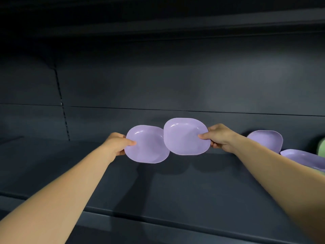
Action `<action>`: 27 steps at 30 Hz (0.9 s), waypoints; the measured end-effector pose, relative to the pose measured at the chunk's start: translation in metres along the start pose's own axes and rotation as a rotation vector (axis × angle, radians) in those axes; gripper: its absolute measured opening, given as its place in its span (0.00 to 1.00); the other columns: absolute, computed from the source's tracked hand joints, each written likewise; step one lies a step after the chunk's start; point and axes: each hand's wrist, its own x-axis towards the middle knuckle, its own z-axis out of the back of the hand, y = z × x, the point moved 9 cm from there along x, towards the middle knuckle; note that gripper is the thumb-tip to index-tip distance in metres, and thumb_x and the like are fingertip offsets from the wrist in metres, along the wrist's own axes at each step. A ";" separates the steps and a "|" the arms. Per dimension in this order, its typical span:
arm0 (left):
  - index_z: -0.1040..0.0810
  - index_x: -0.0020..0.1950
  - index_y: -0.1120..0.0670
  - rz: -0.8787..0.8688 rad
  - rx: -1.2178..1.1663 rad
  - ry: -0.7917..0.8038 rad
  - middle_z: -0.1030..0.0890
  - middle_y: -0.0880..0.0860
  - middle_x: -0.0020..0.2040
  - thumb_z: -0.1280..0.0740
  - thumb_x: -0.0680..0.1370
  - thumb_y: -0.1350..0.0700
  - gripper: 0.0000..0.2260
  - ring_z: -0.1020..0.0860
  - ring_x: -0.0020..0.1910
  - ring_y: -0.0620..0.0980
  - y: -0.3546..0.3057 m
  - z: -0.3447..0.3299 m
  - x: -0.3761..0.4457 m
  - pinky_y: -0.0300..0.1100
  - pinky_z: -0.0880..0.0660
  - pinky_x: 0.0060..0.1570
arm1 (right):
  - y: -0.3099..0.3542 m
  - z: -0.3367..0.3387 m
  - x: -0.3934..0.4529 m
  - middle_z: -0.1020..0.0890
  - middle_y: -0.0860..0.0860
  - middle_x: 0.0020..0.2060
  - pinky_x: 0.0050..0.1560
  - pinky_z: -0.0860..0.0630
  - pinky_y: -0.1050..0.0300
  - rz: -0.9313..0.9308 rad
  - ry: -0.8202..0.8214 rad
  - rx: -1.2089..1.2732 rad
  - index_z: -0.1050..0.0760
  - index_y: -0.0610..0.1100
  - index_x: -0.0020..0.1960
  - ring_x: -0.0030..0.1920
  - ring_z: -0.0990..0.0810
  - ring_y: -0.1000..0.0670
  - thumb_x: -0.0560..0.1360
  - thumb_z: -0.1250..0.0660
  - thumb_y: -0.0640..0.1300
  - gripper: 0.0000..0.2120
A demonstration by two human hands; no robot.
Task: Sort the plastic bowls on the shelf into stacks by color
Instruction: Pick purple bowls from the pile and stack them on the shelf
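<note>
Above the dark shelf [175, 182], the left hand [117, 145] pinches a purple bowl [149, 147] at its left rim, thumb inside. The right hand [219, 137] pinches a second purple bowl [186, 138] at its right rim, overlapping the first bowl's right edge (both held clear of the shelf). Further right on the shelf lie two more purple bowls [267, 140], one tilted, beside what seems a green bowl [321, 147] at the frame edge.

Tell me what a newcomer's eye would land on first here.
Two lilac squarish plastic bowls held up mid-frame before the dark shelf: the left hand pinches one, the right hand the other, which overlaps it. More lilac bowls lie far right.
</note>
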 end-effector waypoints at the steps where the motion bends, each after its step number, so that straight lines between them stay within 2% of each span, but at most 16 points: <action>1: 0.24 0.43 0.59 -0.001 -0.007 -0.015 0.21 0.53 0.44 0.30 0.74 0.64 0.03 0.21 0.44 0.52 0.003 0.007 0.006 0.42 0.25 0.42 | 0.004 -0.007 0.004 0.32 0.48 0.27 0.22 0.37 0.64 0.006 0.003 -0.004 0.28 0.40 0.37 0.26 0.36 0.51 0.74 0.32 0.36 0.09; 9: 0.24 0.47 0.63 0.047 -0.018 -0.054 0.21 0.57 0.51 0.30 0.73 0.65 0.05 0.22 0.50 0.56 0.036 0.074 0.050 0.45 0.25 0.47 | 0.027 -0.064 0.025 0.30 0.48 0.28 0.23 0.36 0.64 -0.013 0.016 0.002 0.26 0.39 0.39 0.26 0.35 0.52 0.74 0.33 0.37 0.05; 13: 0.23 0.45 0.62 0.091 0.008 -0.002 0.20 0.57 0.50 0.30 0.73 0.66 0.04 0.22 0.49 0.56 0.064 0.095 0.080 0.44 0.25 0.45 | 0.036 -0.098 0.034 0.31 0.48 0.28 0.22 0.36 0.65 -0.029 -0.009 0.033 0.26 0.38 0.42 0.26 0.35 0.52 0.74 0.32 0.37 0.04; 16: 0.24 0.47 0.63 0.099 -0.009 0.042 0.21 0.57 0.48 0.31 0.73 0.66 0.05 0.22 0.45 0.54 0.080 0.104 0.106 0.41 0.24 0.40 | 0.037 -0.124 0.041 0.31 0.47 0.28 0.26 0.34 0.63 -0.060 -0.043 0.069 0.28 0.39 0.40 0.26 0.36 0.51 0.73 0.32 0.36 0.06; 18: 0.25 0.46 0.62 0.101 -0.002 0.077 0.21 0.56 0.48 0.30 0.73 0.65 0.05 0.22 0.43 0.52 0.088 0.111 0.124 0.39 0.25 0.37 | 0.036 -0.141 0.044 0.32 0.47 0.28 0.25 0.35 0.63 -0.092 -0.075 0.078 0.29 0.40 0.39 0.27 0.36 0.51 0.73 0.32 0.36 0.07; 22: 0.25 0.49 0.62 0.097 0.008 0.146 0.20 0.58 0.50 0.31 0.73 0.65 0.07 0.21 0.44 0.53 0.103 0.129 0.158 0.40 0.24 0.37 | 0.034 -0.174 0.049 0.32 0.46 0.29 0.25 0.38 0.63 -0.138 -0.158 0.112 0.31 0.40 0.40 0.27 0.37 0.51 0.73 0.31 0.36 0.08; 27: 0.25 0.45 0.62 0.128 0.030 0.233 0.20 0.57 0.49 0.29 0.72 0.65 0.06 0.21 0.47 0.55 0.125 0.140 0.181 0.43 0.23 0.41 | 0.030 -0.219 0.049 0.33 0.47 0.27 0.20 0.40 0.65 -0.192 -0.188 0.139 0.30 0.40 0.37 0.25 0.38 0.51 0.73 0.31 0.36 0.09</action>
